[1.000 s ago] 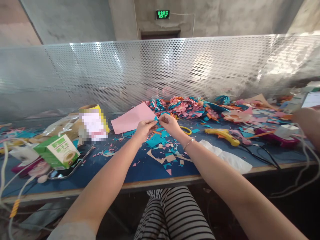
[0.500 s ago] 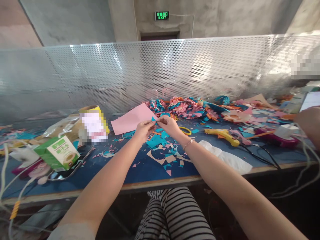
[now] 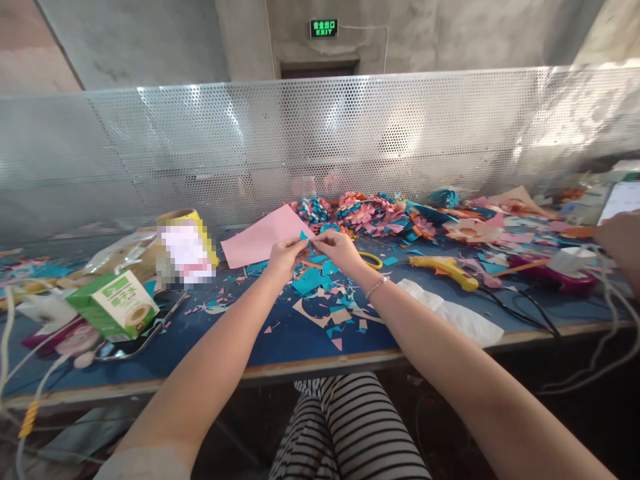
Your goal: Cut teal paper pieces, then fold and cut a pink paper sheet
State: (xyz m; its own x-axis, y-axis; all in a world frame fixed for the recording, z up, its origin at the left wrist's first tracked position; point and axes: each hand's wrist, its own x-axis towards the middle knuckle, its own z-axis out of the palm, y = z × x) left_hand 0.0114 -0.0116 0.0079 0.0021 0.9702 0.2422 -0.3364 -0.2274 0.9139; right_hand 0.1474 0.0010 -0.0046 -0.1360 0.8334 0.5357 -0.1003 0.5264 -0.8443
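My left hand (image 3: 286,259) is closed in a pinch on a small piece of blue paper (image 3: 303,235), whose tip shows above the fingers. Close beside it, my right hand (image 3: 341,249) is also pinched, its fingertips a little apart from the left ones; whatever they hold is too small to make out. Behind the hands lies a pink sheet of paper (image 3: 257,241). Blue, pink and cream paper scraps (image 3: 311,283) are scattered below them on the blue tabletop. A yellow loop handle (image 3: 371,261) shows just behind my right wrist.
Paper flowers (image 3: 363,215) are heaped against the perforated metal screen (image 3: 250,147). To the right lie a yellow glue gun (image 3: 447,270), a white plastic bag (image 3: 455,317) and a purple tool (image 3: 565,277). A green carton (image 3: 113,307) and tape roll (image 3: 203,233) stand left. Another person's hand (image 3: 620,247) shows at right.
My hands have drawn slightly apart at the fingertips, the left one shifting a little left with the blue paper. The view has tilted slightly.
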